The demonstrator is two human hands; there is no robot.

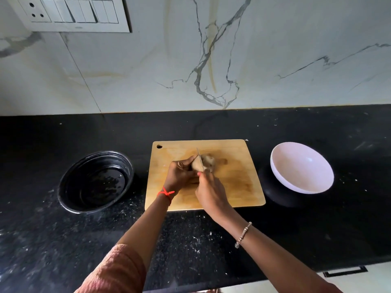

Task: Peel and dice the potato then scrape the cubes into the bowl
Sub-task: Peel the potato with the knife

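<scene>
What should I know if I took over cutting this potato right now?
Left hand grips the potato on the cutting board.
Right hand holds the knife, blade across the potato.
White bowl sits empty right of the board; black bowl sits left.
Done: no cubes visible yet; whether it is peeled is unclear.
Left: dice it, then scrape the cubes into the white bowl.

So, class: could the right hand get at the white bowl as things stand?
Probably yes: the white bowl sits just right of the cutting board, and nothing stands between them. But the right hand grips the knife, so it isn't free.
</scene>
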